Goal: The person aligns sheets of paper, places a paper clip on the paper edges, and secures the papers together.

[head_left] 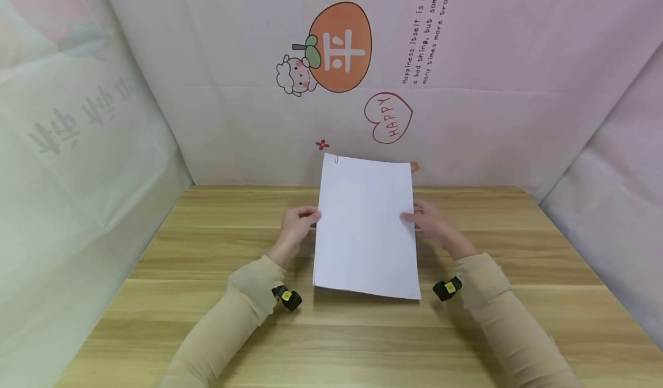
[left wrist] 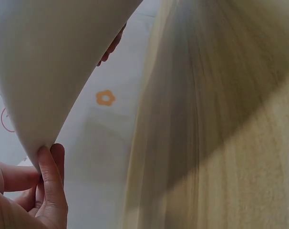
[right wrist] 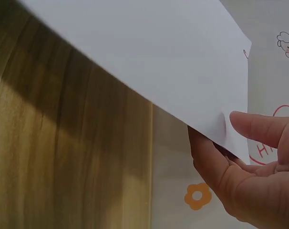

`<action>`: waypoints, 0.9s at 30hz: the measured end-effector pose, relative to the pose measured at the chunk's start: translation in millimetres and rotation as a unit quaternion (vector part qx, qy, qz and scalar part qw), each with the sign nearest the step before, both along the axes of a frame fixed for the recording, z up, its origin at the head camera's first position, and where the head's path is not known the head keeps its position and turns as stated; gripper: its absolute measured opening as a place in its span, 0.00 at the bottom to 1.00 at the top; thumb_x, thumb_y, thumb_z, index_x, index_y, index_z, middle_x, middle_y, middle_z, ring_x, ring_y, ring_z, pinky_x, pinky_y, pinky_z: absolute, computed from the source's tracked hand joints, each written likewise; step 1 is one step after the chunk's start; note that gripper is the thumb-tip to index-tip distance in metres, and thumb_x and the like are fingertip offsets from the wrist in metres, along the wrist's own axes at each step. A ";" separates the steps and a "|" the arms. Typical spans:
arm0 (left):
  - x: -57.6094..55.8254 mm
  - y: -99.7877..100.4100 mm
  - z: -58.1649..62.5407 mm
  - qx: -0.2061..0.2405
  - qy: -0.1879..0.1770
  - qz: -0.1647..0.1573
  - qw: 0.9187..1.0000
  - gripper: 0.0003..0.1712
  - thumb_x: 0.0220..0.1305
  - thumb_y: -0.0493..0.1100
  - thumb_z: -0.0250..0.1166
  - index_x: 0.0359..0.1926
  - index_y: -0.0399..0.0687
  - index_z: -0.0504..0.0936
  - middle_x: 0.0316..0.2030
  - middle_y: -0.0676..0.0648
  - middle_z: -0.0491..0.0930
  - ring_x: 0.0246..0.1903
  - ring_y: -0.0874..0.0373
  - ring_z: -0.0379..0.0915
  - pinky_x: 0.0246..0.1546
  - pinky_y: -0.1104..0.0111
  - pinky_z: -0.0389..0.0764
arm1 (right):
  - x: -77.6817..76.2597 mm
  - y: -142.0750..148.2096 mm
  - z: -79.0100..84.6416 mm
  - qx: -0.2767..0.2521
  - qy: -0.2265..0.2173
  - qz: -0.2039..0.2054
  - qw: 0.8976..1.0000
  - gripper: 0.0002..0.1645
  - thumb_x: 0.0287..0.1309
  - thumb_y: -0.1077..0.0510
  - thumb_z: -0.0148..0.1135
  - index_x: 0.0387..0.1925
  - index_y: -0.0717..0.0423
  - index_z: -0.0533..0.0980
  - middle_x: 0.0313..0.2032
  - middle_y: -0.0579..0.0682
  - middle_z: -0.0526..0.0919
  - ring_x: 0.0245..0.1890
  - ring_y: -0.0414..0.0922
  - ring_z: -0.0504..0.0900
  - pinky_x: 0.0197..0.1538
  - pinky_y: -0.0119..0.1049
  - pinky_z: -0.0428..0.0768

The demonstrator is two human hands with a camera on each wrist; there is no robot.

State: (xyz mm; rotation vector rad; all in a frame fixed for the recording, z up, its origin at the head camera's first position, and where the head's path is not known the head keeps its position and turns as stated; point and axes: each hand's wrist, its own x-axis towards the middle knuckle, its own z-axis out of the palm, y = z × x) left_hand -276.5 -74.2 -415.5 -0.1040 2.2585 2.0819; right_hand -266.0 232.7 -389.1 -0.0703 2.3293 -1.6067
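Observation:
White paper sheets (head_left: 365, 232) are held up over the table, tilted with the top edge toward the back wall. A small paper clip (head_left: 336, 160) sits on their top edge near the left corner. My left hand (head_left: 296, 227) pinches the left edge at about mid-height between thumb and fingers. On the opposite edge, my right hand (head_left: 432, 221) holds the paper with its thumb on the front face and the other fingers behind. The right wrist view shows that thumb (right wrist: 259, 126) over the face, while part of the fingers is hidden by the paper.
Below the paper lies a wood-grain table (head_left: 373, 347), and its far edge meets a printed white cloth wall (head_left: 233, 134). Cloth also hangs at the left and right sides. Each wrist carries a small black camera, such as the left one (head_left: 290, 300).

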 end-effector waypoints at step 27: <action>-10.6 10.9 -14.8 -0.019 -0.045 -0.008 0.999 0.12 0.63 0.36 0.61 0.46 0.35 0.81 0.42 0.41 0.80 0.34 0.59 0.75 0.37 0.64 0.82 | -5.0 18.7 -13.8 -0.002 -0.043 0.036 0.998 0.36 0.67 0.66 0.47 0.70 0.68 0.44 0.65 0.73 0.58 0.53 0.52 0.75 0.57 0.48 0.75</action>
